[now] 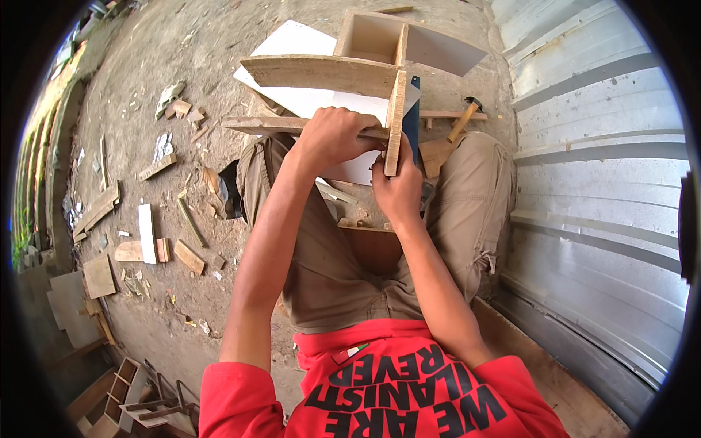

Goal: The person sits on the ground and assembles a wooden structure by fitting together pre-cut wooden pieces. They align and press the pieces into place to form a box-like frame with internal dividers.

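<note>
My left hand [334,137] is closed over the right end of a rough wooden board [259,125], near its corner with a short cross board [396,120]. My right hand [399,191] grips the near end of that cross board, its thumb on the left side and its other fingers partly hidden. A second, longer board [318,73] meets the cross board farther away, so the three make an open-sided wooden frame above my knees. Just right of the frame stands a flat blue strip [415,135], mostly hidden. White panels [292,40] lie beneath and behind the frame.
Beyond the frame lies a wooden box with compartments [371,38]. A wooden-handled hammer [463,123] rests by my right knee. Corrugated metal sheeting [591,153] walls the right side. Wood offcuts [190,257] and a white strip [147,233] litter the ground at left.
</note>
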Demonstrator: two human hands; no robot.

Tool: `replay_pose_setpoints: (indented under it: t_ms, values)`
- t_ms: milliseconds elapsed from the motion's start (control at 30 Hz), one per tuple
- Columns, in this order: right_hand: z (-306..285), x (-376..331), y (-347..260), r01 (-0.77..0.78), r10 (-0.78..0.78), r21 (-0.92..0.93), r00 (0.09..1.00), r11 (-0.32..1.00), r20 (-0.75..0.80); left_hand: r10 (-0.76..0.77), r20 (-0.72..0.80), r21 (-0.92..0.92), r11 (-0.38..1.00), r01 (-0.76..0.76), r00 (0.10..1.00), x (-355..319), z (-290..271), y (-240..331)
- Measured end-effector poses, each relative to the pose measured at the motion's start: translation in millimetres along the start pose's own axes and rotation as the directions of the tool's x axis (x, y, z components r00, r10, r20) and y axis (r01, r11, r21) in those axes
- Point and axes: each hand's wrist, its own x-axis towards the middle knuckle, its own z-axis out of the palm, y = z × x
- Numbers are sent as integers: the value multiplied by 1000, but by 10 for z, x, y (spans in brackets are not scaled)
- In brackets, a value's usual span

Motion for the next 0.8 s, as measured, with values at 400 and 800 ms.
replay_pose_setpoints:
  t_ms: [400, 800]
  values:
    - [0, 15, -7, -46, 47, -24, 998, 999, 29, 18, 4, -30, 999, -18, 1000, -2, 18, 8]
    - [32, 1, 80, -36, 36, -5, 999, 999, 5, -19, 67, 28, 999, 17, 998, 84, -6, 39]
